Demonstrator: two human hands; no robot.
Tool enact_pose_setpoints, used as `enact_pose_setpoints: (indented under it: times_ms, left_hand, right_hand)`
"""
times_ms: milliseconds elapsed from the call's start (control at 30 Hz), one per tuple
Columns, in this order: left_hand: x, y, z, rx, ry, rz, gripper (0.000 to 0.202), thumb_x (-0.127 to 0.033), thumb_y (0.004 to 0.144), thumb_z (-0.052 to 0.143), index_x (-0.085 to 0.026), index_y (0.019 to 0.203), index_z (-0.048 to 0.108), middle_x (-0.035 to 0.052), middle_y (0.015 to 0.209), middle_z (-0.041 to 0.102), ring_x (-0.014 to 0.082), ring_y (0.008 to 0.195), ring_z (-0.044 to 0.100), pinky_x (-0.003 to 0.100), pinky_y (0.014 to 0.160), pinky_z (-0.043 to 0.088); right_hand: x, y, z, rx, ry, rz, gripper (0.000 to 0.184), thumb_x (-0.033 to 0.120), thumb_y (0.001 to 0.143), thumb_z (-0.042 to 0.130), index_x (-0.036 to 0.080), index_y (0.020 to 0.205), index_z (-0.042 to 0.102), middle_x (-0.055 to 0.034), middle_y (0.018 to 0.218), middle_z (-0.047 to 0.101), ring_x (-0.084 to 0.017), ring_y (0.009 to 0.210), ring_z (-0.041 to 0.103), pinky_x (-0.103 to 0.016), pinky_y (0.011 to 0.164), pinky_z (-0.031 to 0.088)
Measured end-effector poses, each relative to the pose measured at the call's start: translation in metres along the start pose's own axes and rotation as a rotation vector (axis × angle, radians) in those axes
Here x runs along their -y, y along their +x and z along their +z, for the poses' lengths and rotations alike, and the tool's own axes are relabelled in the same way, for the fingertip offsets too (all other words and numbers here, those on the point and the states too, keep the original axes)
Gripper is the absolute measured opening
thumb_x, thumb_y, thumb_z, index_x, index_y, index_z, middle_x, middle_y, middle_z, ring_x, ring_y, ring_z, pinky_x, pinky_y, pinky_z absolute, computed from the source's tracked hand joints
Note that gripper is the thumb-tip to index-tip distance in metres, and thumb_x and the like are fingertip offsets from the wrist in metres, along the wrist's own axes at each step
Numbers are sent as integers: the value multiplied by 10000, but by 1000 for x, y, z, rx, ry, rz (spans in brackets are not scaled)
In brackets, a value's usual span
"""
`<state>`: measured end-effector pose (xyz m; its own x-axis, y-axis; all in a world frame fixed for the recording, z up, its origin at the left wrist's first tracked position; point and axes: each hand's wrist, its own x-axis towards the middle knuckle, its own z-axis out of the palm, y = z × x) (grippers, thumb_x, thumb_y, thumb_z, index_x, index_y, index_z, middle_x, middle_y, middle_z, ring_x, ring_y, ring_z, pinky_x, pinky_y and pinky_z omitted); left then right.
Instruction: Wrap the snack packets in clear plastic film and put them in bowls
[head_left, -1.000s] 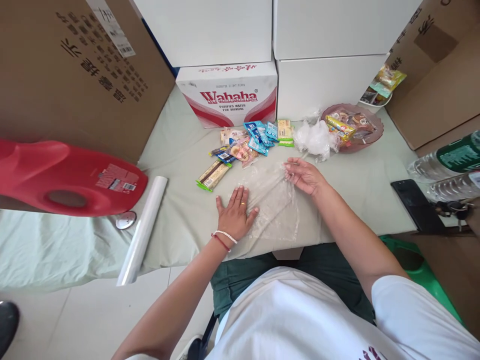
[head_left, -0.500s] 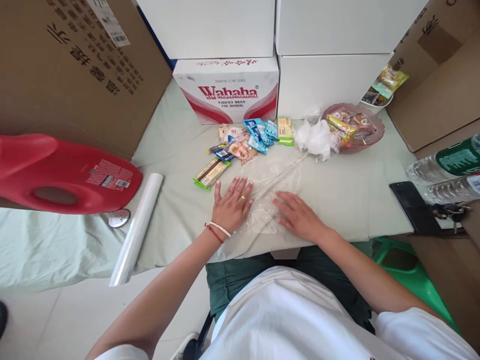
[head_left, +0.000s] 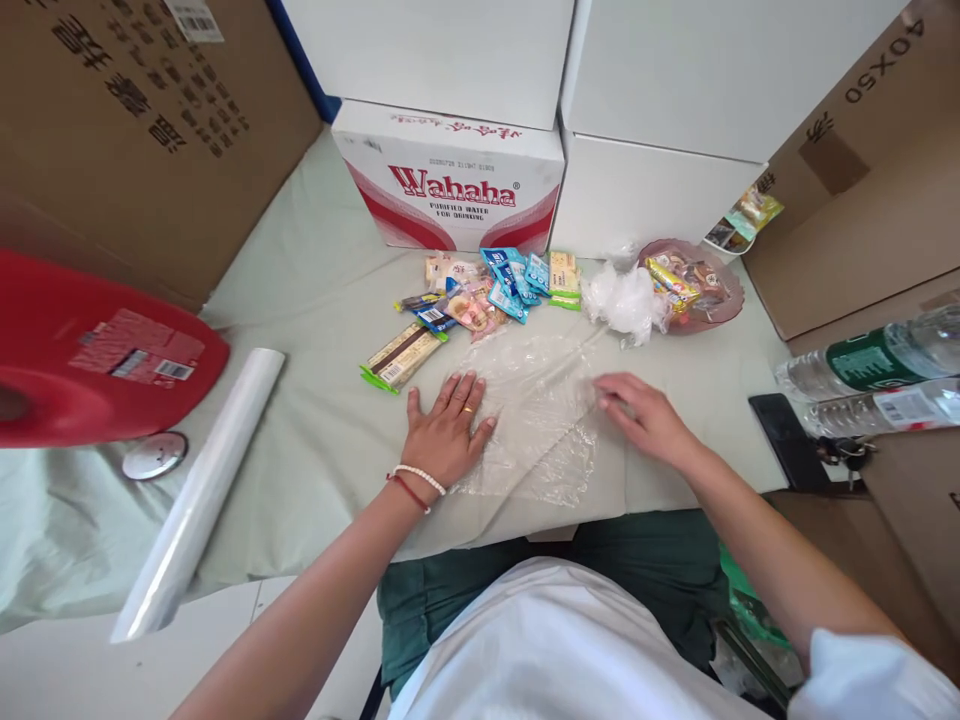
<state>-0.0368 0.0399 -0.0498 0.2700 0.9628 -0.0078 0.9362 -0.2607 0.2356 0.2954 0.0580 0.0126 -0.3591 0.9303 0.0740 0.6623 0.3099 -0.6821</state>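
Head: left hand (head_left: 442,432) splayed on crinkled clear film (head_left: 541,425); right hand (head_left: 649,418) curled, grip unclear.

The left arm (head_left: 330,590) reaches forward and inward from the lower left, its hand (head_left: 444,435) lying palm down, fingers spread and pointing away from the body, thumb angled out to the right. The right arm (head_left: 772,540) slants in from the lower right, bent at the elbow, with its hand (head_left: 651,418) turned leftward and the fingers partly curled.
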Motion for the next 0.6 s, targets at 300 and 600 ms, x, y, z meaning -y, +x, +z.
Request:
enact_pose_setpoints:
  times_ms: [300,600]
  left_hand:
    - [1,-3,1,-37,-52,16,626,-498,1069,309,-271,1653,328,91,1713,338,321,1597,304,738,1270,5]
    - [5,-4,5,-69,-137,32,609,-495,1077,310,-263,1636,375,80,1713,340,303,1609,277,693,1291,-58]
  right_hand:
    - [10,256,-1,-172,-518,479,287,266,961,613,79,1147,726,-227,1168,726,-355,1194,645,-431,1022,477]
    - [-26,272,7,-70,-638,598,575,510,809,830,36,1121,740,-262,1124,730,-368,1204,660,-372,953,524]
